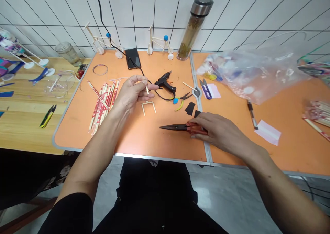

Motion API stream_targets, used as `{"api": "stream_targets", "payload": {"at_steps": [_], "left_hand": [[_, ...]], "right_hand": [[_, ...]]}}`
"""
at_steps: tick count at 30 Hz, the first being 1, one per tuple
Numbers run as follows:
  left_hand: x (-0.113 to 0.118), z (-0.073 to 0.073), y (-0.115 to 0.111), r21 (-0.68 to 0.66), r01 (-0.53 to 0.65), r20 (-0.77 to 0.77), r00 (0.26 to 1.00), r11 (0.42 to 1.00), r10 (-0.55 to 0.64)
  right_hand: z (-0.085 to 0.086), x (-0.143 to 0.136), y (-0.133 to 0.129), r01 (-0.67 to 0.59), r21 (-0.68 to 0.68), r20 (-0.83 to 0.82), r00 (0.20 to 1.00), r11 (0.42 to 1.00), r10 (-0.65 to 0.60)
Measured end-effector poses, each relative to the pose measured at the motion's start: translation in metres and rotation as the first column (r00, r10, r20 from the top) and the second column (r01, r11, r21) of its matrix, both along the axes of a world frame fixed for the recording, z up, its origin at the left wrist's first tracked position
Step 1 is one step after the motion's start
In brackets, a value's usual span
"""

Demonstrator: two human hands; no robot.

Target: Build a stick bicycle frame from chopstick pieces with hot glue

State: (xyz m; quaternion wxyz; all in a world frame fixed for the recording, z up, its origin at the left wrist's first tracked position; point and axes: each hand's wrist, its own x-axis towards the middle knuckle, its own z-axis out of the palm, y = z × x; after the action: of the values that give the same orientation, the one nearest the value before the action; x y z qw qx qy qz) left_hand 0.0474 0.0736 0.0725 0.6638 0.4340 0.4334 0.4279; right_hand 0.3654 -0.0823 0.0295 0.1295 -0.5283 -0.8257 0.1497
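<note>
1. The person's left hand (136,91) reaches in over the table's (154,143) front edge, the forearm slanting up from the near left corner towards the middle of the left panel. The wrist looks nearly straight, and the fingers point right.
2. That hand is pinching a short stick (147,90) between thumb and fingertips; the lower fingers stretch out loosely beneath it.
3. The right hand (215,129) comes across the same front edge from the right, back of the hand uppermost, just over the seam (207,153) between the two panels.
4. It's wrapped around the handles of the pliers (180,127), whose long, dark jaws point towards the left edge and look closed together, with nothing between them that I can make out. The handles are reddish-orange.
5. The short stick is pale, plain wood, held roughly upright, its lower end showing below the fingers.
6. Just below it, nearer the front edge, a small stick frame (149,102) lies on the left panel: a crossbar with two legs spreading towards the person, all of the same pale wood.
7. Towards the left edge there's a heap of wrapped chopsticks (103,107); a black glue gun (165,82) lies farther back, between the hands and the wall-side edge.
</note>
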Motion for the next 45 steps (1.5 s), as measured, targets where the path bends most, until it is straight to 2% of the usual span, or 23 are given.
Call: {"api": "stream_targets", "payload": {"at_steps": [4, 7, 9, 11, 15, 18, 21, 24, 27, 29, 32, 34, 40, 45], "left_hand": [[0.004, -0.003, -0.003, -0.011, 0.026, -0.005, 1.0, 1.0, -0.026], [0.005, -0.005, -0.005, -0.017, 0.041, -0.003, 0.999, 0.999, -0.041], [0.006, -0.005, -0.007, -0.012, 0.042, 0.005, 0.999, 0.999, -0.042], [0.007, -0.006, -0.009, -0.006, 0.047, 0.016, 0.999, 0.999, -0.047], [0.011, -0.007, -0.012, -0.008, 0.053, 0.047, 0.998, 0.999, -0.052], [0.012, -0.009, -0.011, -0.014, 0.034, 0.068, 0.997, 0.999, -0.033], [0.014, -0.012, -0.01, -0.027, 0.021, 0.092, 0.996, 0.999, -0.018], [0.017, -0.015, -0.01, -0.051, 0.019, 0.081, 0.997, 0.999, -0.015], [0.016, -0.015, -0.009, -0.034, 0.02, -0.019, 1.0, 0.999, -0.02], [0.011, -0.012, -0.006, 0.071, -0.026, -0.119, 0.992, 0.997, 0.034], [0.0, -0.007, 0.002, 0.292, -0.143, -0.214, 0.954, 0.946, 0.21], [-0.005, -0.005, 0.007, 0.325, -0.17, -0.254, 0.932, 0.93, 0.259], [-0.003, -0.004, 0.006, 0.317, -0.147, -0.311, 0.917, 0.937, 0.249], [-0.003, -0.002, 0.004, 0.356, -0.097, -0.361, 0.903, 0.93, 0.232]], "right_hand": [[-0.012, -0.003, 0.014, -0.099, 0.02, 0.14, 0.985, 0.995, 0.095], [-0.007, -0.01, 0.021, -0.107, 0.043, 0.14, 0.985, 0.993, 0.1], [0.002, -0.022, 0.025, -0.046, 0.075, 0.065, 0.997, 0.996, 0.041], [0.015, -0.044, 0.034, 0.078, 0.117, -0.077, 0.995, 0.99, -0.069], [0.035, -0.097, 0.072, 0.157, 0.229, -0.228, 0.968, 0.961, -0.104], [0.037, -0.124, 0.102, 0.208, 0.201, -0.236, 0.959, 0.957, -0.159], [0.032, -0.133, 0.116, 0.243, 0.199, -0.226, 0.954, 0.949, -0.196], [0.028, -0.132, 0.118, 0.238, 0.197, -0.184, 0.962, 0.951, -0.203], [0.027, -0.127, 0.117, 0.221, 0.201, -0.145, 0.97, 0.954, -0.194], [0.027, -0.123, 0.116, 0.206, 0.197, -0.127, 0.975, 0.958, -0.184], [0.024, -0.122, 0.112, 0.094, 0.145, -0.076, 0.994, 0.985, -0.084], [0.021, -0.125, 0.107, -0.003, 0.1, -0.015, 1.0, 0.995, 0.004], [0.022, -0.144, 0.095, -0.141, 0.033, 0.314, 0.941, 0.989, 0.124], [0.026, -0.149, 0.094, -0.156, 0.012, 0.461, 0.878, 0.988, 0.133]]}}
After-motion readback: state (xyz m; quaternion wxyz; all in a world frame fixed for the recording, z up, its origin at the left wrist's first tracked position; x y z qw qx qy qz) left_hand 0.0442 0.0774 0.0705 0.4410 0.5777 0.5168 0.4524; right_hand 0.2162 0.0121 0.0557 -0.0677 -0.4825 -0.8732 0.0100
